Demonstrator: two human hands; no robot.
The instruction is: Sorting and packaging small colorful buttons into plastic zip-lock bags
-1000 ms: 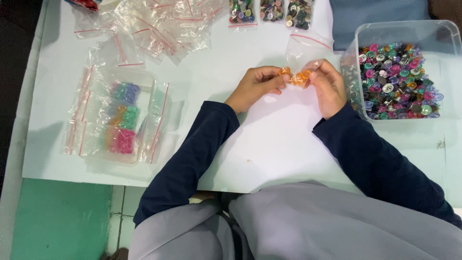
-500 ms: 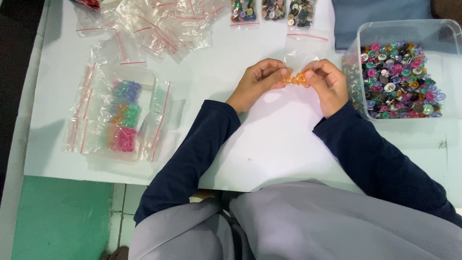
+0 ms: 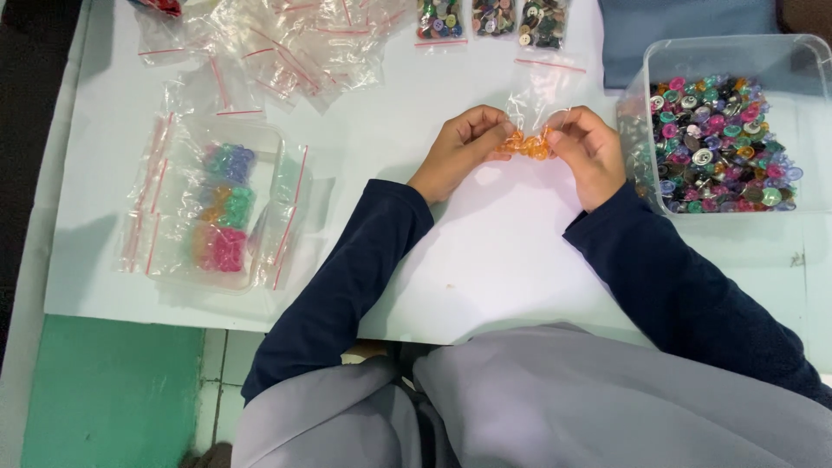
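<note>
Pinching a small clear plastic bag of orange beads [image 3: 526,139] between left hand [image 3: 458,156] and right hand [image 3: 591,154] fingers, near the white counter's [image 3: 485,260] far edge.

Clear zip bags [image 3: 286,43]; clear tub [image 3: 737,61]

Packing workshop: button tub [image 3: 646,113], bags [image 3: 286,43]

One camera on my head looked steeply down, close over the table [image 3: 485,260], lap at six o'clock.
</note>
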